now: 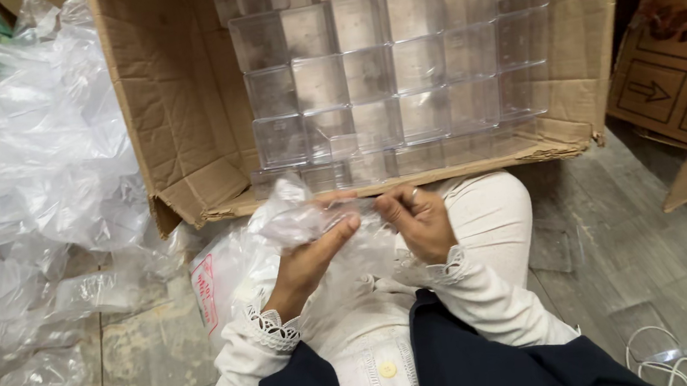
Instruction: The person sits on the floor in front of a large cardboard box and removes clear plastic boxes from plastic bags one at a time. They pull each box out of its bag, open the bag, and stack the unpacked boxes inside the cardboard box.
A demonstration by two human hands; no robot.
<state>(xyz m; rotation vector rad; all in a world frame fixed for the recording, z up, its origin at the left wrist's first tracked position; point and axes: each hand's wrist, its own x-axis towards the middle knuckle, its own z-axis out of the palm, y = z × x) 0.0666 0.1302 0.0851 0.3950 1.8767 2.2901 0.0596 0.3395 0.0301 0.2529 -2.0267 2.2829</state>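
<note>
Both of my hands are raised over my lap, just in front of a big cardboard box. My left hand grips a crumpled clear plastic bag, thumb pressed along its lower edge. My right hand pinches the same bag's right end between fingertips. What is inside the wrap is hidden by the crinkled plastic. The box lies open toward me and holds rows of clear square plastic containers stacked side by side.
A large heap of empty clear plastic bags covers the floor on the left. A printed plastic bag lies by my left knee. More cardboard cartons stand at the right. A white cable lies at the lower right on the wooden floor.
</note>
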